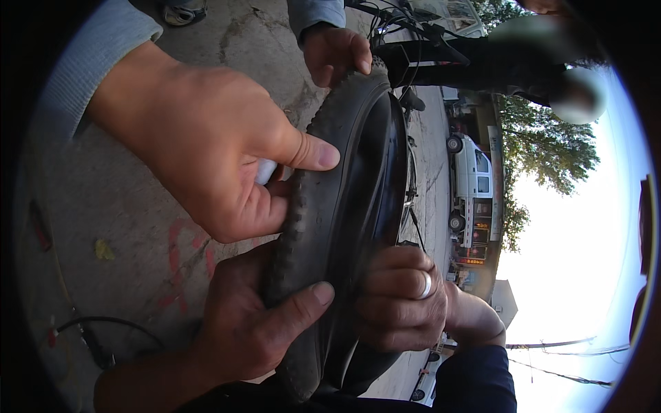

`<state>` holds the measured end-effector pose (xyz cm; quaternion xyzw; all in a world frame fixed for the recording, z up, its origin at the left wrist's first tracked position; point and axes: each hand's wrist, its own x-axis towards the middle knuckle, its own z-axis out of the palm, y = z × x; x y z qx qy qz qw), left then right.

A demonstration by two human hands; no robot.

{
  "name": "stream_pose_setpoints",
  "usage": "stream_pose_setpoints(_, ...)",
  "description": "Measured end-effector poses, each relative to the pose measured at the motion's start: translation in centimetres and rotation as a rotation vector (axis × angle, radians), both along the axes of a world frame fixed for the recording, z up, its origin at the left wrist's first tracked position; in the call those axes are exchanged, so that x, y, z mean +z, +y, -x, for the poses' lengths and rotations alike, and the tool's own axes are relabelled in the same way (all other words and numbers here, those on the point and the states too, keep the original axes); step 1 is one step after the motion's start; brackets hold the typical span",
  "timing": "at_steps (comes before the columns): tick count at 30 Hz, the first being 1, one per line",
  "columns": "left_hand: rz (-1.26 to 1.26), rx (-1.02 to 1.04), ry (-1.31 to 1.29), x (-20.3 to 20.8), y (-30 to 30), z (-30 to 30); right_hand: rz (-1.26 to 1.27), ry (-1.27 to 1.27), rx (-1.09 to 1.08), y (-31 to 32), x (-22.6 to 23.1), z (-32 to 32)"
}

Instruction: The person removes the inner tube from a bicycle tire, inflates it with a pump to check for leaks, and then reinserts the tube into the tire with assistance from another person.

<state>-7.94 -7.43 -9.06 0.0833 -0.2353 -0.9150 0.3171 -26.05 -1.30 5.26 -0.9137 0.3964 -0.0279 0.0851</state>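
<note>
A black bicycle tyre [318,220] with knobbly tread stretches down the middle of the view. Along its right side runs smooth, folded black rubber [377,158] that looks like an inner tube. My left hand [255,320] is closed round the lower tread side, thumb pressed on the sidewall and fingers hidden behind. Opposite it my right hand [403,299], wearing a ring, is clenched at the tyre's right side; its fingertips are hidden. A co-worker's hand [220,144] in a grey sleeve pinches the tyre higher up, something whitish behind its thumb. Their other hand [337,55] touches the top end.
The scene appears turned sideways. Behind the tyre's top stands a bicycle [420,31], near another person in dark trousers [482,65]. A white vehicle [475,179] is parked beyond. A black hose [113,319] lies on the concrete ground [138,275] at lower left.
</note>
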Motion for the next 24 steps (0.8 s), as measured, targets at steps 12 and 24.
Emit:
stream_pose_setpoints(12,-0.008,-0.017,-0.019,-1.0,-0.7,-1.0,-0.111,0.011,0.215,5.5,-2.7,-3.3)
stream_pose_setpoints(24,-0.044,-0.081,0.017,-1.5,-1.8,-1.2,0.272,0.333,0.121,-7.8,0.3,4.9)
